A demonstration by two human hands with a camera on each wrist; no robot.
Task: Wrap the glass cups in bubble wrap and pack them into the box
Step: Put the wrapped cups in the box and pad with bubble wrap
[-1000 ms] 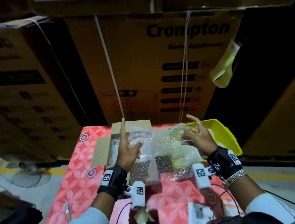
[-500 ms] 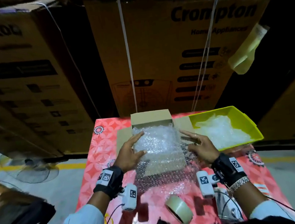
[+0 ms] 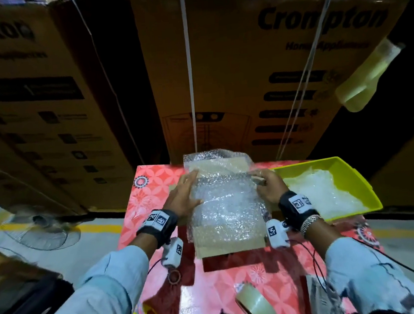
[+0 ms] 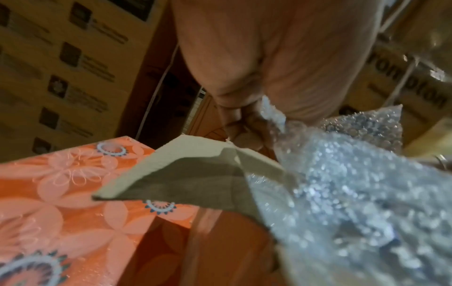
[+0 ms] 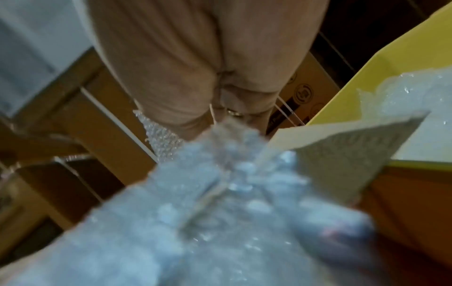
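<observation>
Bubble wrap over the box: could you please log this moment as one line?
bubble wrap: draped over box | left hand: presses it | right hand: grips edge | cups: unseen

bubble wrap (image 3: 226, 205) now flat over box (image 3: 230, 245), both hands lower

Bubble wrap (image 3: 226, 202) over box (image 3: 230, 245) mid-table (image 3: 151, 186); tray (image 3: 353, 176) right; tape roll (image 3: 256, 305) in front.

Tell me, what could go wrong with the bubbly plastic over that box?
The bubble wrap hides the inside of the box, so pressing blindly might knock whatever sits underneath. The left hand and right hand only hold its side edges; it may spring up. The tape roll near the table edge could fall.
</observation>
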